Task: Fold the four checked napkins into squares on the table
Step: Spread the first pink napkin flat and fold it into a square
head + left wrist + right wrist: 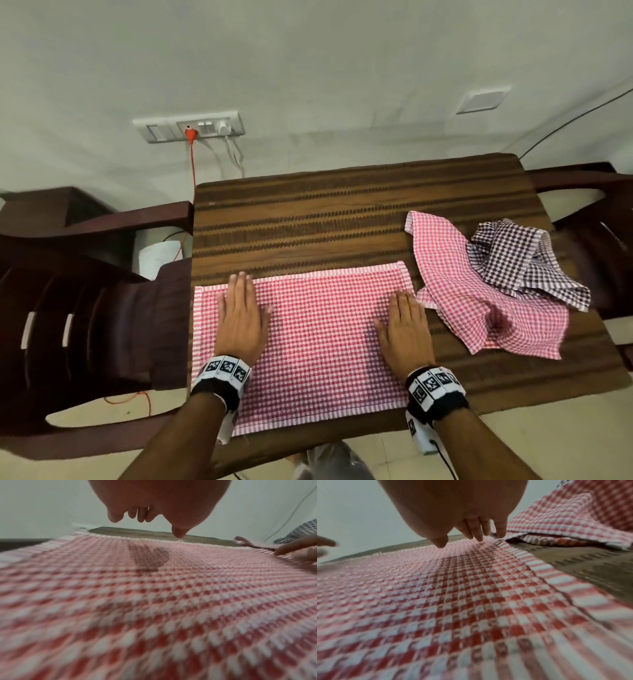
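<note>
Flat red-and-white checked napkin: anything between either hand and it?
Nothing visible. The left hand and right hand lie spread over the flat red-and-white checked napkin on the brown wooden table. The crumpled pink checked napkin and dark checked napkin sit off to its right.

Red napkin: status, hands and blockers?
Left hand, right hand flat on red napkin. Spread out, unfolded. Crumpled pink napkin touches its right corner.

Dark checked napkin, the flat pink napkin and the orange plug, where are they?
dark checked napkin [513,253], head view, on its crumpled middle.
flat pink napkin [318,329], head view, on the cloth between the hands.
orange plug [189,133], head view, on its body.
</note>
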Motion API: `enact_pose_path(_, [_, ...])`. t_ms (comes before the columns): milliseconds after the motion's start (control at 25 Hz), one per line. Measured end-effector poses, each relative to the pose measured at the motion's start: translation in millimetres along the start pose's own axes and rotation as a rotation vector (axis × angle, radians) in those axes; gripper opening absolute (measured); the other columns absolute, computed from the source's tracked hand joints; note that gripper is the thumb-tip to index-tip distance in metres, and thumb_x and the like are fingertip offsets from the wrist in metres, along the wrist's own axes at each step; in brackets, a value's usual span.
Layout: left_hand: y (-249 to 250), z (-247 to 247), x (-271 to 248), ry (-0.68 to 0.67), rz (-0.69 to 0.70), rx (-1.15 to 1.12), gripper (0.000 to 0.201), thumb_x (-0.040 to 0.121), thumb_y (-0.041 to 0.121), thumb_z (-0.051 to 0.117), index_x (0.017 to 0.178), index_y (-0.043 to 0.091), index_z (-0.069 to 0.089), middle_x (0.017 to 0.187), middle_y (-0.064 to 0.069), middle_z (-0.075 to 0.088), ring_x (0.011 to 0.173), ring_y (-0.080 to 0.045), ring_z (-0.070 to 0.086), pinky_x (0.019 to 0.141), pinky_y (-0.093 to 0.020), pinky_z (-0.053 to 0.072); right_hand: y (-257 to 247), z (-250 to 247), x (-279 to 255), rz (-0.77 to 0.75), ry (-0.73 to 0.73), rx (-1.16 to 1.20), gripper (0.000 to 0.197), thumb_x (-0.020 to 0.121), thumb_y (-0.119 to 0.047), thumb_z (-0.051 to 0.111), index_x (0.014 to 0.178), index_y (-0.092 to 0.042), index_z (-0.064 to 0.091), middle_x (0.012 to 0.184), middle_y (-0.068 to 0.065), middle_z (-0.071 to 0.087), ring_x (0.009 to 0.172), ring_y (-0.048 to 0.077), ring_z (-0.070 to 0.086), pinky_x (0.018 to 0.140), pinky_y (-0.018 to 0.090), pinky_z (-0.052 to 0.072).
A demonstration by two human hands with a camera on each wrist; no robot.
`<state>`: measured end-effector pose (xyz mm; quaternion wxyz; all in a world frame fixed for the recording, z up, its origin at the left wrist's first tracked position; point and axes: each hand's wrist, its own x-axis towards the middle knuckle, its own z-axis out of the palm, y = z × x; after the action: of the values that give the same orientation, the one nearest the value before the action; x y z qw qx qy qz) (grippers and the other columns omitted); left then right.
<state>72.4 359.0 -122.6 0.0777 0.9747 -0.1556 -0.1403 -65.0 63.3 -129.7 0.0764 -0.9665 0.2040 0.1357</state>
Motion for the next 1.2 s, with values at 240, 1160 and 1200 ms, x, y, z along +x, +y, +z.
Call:
enact_pose_path(240, [128,-12,38,0.013,0.454,0.036,0.052,0.100,0.018,0.054,0.148,0.003,0.040,0.150,-0.016,0.045,0.140,-0.029,0.039,0.120,-0.039,0.030,22,3,-57,0.193,0.042,0.158,0.055,0.079,-0.021,0.075,0.129,-0.006,0.059,0.125,0.020,0.061,0.109,0.037,0.057,0.089,0.048,0.054])
enact_pose_path(1160, [266,-21,76,-0.074,0.758,0.330,0.026,0.096,0.019,0.058,0.121,0.018,0.064,0.130,-0.009,0.049,0.122,-0.029,0.043,0.098,-0.042,0.041,59,-12,-105,0.358,-0.030,0.533,0.021,0.093,-0.025,0.066,0.114,-0.023,0.065,0.105,-0.003,0.072,0.089,0.015,0.067,0.078,0.025,0.056])
enact_pose_path(1200, [262,-23,73,-0.071,0.738,0.339,0.027,0.096,0.016,0.057,0.123,0.017,0.064,0.128,-0.011,0.055,0.119,-0.030,0.050,0.097,-0.042,0.042,57,-14,-107,0.340,-0.025,0.545,0.022,0.093,-0.023,0.066,0.115,-0.022,0.066,0.105,-0.002,0.072,0.089,0.015,0.067,0.078,0.025,0.056])
